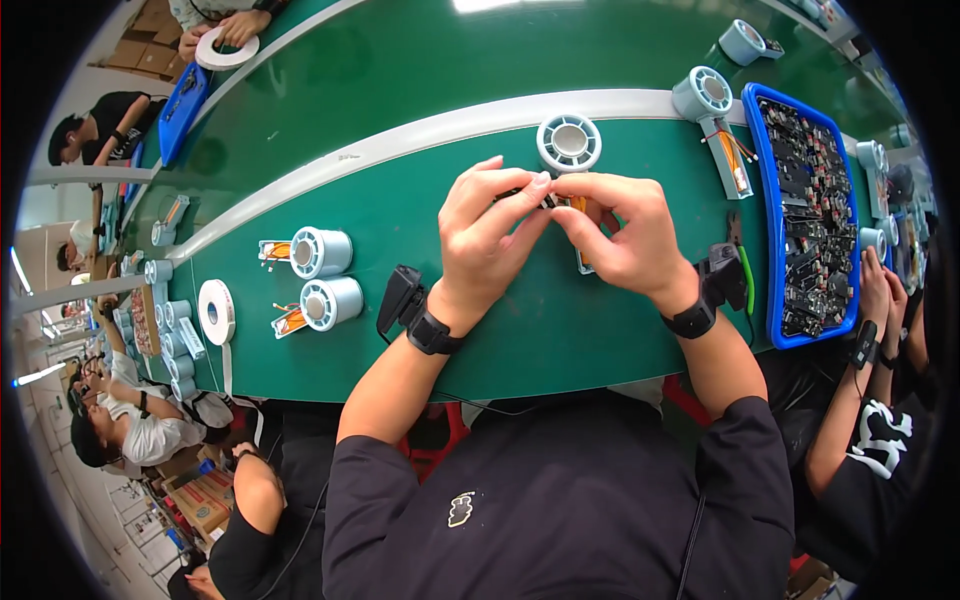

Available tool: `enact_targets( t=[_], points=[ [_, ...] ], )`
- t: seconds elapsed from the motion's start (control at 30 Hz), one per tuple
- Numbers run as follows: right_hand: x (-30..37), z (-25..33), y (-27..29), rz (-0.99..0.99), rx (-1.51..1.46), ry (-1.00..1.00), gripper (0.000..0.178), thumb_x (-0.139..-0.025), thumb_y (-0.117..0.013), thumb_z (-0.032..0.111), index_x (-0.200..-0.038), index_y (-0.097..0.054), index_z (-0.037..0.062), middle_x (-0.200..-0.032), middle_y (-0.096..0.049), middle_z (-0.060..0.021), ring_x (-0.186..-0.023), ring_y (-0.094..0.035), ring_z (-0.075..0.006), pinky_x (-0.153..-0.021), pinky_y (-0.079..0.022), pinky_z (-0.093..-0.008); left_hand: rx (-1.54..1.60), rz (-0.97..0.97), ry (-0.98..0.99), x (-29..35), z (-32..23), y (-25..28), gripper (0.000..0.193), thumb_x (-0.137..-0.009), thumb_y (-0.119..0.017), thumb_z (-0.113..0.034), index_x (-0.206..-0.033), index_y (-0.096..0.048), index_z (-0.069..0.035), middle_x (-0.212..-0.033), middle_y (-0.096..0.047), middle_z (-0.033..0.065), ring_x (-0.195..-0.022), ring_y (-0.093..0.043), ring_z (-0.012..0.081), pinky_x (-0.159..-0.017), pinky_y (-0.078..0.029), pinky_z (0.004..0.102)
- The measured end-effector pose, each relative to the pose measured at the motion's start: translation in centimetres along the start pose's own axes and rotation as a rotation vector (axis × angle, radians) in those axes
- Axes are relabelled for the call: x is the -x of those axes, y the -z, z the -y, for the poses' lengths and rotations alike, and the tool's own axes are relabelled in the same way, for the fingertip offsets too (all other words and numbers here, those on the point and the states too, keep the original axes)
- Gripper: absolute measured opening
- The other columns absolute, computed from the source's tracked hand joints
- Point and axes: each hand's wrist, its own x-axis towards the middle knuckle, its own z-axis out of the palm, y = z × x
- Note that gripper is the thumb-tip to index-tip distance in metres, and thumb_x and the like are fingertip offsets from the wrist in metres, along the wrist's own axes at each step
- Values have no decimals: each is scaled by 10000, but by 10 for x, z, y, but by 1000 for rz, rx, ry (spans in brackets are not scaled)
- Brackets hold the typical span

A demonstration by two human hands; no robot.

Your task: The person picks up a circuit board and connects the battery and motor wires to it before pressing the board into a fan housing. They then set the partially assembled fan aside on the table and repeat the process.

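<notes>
My left hand (482, 236) and my right hand (628, 226) meet over the green table, fingertips pinched together. Between them is a small black part (547, 201), mostly covered by the fingers; its exact kind cannot be made out. Just beyond my fingers lies a light blue handheld fan (569, 142) with a round slotted head. Its handle runs back under my right hand, where some orange wires show. Each wrist wears a black strap with a small black device.
On the left lie two light blue fans (321, 252) with exposed wires and a roll of white tape (216, 312). Toward the right are another opened fan (728, 160), green-handled pliers (741, 255) and a blue tray (775, 300) of black circuit parts. Co-workers sit on both sides.
</notes>
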Motion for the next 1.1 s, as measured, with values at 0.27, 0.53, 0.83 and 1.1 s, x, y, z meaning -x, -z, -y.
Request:
enact_targets(
  t=[0.27, 0.53, 0.83, 1.1],
  points=[
    [0, -4, -3, -75, -99, -51, 179, -847, -724, -53, -1021, -726, -12, -855, -698, -80, -617, -603, -95, -535, -448, -241, -148, -33, -20, -5, -4, 3, 360, -727, -865, -79, -1069, -754, -95, -1019, -716, 12, -874, -664, 218, -915, -517, 436],
    [0, -9, -2, 63, 417, 175, 155, -823, -723, -78, -944, -685, 11, -1015, -620, -75, -708, -638, -138, -584, -494, -263, -231, 36, 238, -2, -3, 14, 414, -716, -871, -62, -1112, -760, -106, -1064, -739, 35, -925, -625, 222, -882, -442, 388],
    [-1, -31, 7, -120, 205, 183, 159, -809, -742, -50, -947, -712, 24, -890, -693, -101, -637, -662, -230, -567, -531, -318, -15, 290, 27, -9, -5, 14, 390, -773, -840, -29, -1145, -735, -83, -1070, -736, 66, -937, -674, 217, -823, -488, 319],
    [-7, -38, 5, -72, 178, 305, 162, -794, -763, -33, -938, -715, 21, -875, -705, -101, -691, -709, -264, -568, -539, -336, 544, 257, 650, -7, -16, 11, 299, -897, -744, 18, -1192, -698, 1, -1100, -728, 105, -934, -722, 160, -809, -592, 282]
  ],
)
